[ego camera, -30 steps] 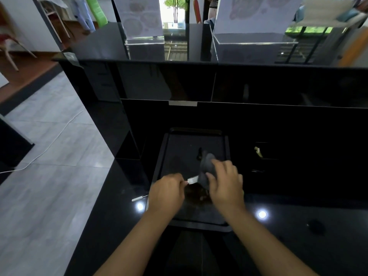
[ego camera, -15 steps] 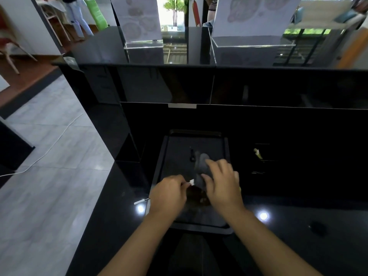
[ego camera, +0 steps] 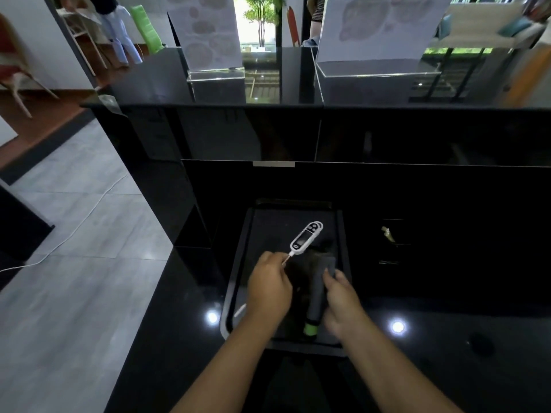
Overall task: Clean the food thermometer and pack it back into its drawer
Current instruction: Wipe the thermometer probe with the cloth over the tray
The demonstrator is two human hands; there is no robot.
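The food thermometer [ego camera: 307,239] is white with a small display, and its head points up and to the right over a dark tray [ego camera: 235,293]. My left hand [ego camera: 268,289] pinches its thin metal probe, most of which is hidden in my fingers. My right hand [ego camera: 343,304] rests on a dark grey cloth [ego camera: 326,263] at the tray's right side, fingers closed on its near end. Between my hands a dark tube with a green end [ego camera: 312,318] lies in the tray. The cloth is apart from the thermometer.
The tray sits on a glossy black counter [ego camera: 447,353] with a raised black ledge [ego camera: 387,135] behind it. A small yellowish object [ego camera: 387,234] lies right of the tray. The counter's left edge drops to a grey tiled floor [ego camera: 74,263] with a white cable [ego camera: 89,213].
The cloth covered the thermometer's head under my right hand before. It has come off toward me, and the white head now shows, raised away from me by my left hand.
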